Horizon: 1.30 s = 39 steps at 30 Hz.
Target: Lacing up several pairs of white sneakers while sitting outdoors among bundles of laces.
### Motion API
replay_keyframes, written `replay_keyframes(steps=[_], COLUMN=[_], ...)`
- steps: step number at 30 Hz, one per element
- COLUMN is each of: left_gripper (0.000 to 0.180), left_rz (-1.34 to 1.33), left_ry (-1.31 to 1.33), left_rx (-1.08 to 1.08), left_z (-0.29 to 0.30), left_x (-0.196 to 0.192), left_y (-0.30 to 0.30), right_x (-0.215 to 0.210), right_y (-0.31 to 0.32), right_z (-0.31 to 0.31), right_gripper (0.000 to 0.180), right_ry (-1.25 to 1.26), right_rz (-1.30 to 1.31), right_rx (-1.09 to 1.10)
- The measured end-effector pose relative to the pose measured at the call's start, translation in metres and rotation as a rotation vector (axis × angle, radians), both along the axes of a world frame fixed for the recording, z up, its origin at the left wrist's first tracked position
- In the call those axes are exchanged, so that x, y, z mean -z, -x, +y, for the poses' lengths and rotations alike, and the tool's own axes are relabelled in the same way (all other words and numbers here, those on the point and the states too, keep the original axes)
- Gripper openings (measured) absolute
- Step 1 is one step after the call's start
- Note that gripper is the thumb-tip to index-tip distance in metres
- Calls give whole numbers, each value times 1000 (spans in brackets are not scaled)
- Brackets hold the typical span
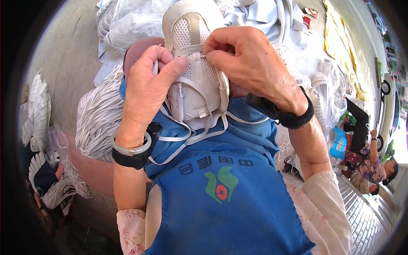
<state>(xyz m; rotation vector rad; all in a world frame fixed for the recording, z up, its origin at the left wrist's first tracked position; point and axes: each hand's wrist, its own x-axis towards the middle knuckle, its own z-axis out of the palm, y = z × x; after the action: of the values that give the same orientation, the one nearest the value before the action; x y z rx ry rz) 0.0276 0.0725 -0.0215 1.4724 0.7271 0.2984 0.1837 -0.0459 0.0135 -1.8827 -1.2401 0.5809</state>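
On the lap, over a blue apron (238, 204), sits one white mesh shoe (196, 72), toe pointing to 12 o'clock. The left hand (146, 91) cups its side at about 9 o'clock, fingers curled around the upper and a bit of white lace (187, 138). The right hand (244, 63) comes in from 2 o'clock, thumb and forefinger pinched tight on the lace tip right at the band across the tongue.

Looks to me like the lacing step: the tip is being fed through a loop near the top of the shoe. I'd guess the next move needs a steady pinch and a pull straight through while the other hand keeps the shoe from twisting.

Counts: one shoe in hand, two hands, one black wristband on each wrist, plus one pale bangle on the left. Loose lace ends trail toward 6 o'clock, can't tell if it's one lace or two. Bundles of white cord (100, 114) pile up at 9 o'clock; I count roughly three clumps, more hidden behind.
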Motion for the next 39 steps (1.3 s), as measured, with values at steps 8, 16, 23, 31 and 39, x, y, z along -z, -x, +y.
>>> replay_keyframes(steps=[8,16,23,31,39], left_gripper=[19,22,21,20,20], left_rz=[101,92,57,84,40], left_ry=[-46,-65,-37,-54,-10], left_rx=[32,8,25,21,17], left_z=[0,-4,0,-1,-2], left_x=[-8,-6,-4,-6,-5], left_y=[-1,0,0,2,1], right_x=[13,5,15,9,16], right_y=[-1,11,5,14,17], right_z=[-5,1,-8,-1,-1], right_gripper=[10,11,13,9,12], right_ry=[-23,-170,-191,-234,-283], right_rz=[197,-126,-100,-212,-174], right_rx=[87,58,69,54,23])
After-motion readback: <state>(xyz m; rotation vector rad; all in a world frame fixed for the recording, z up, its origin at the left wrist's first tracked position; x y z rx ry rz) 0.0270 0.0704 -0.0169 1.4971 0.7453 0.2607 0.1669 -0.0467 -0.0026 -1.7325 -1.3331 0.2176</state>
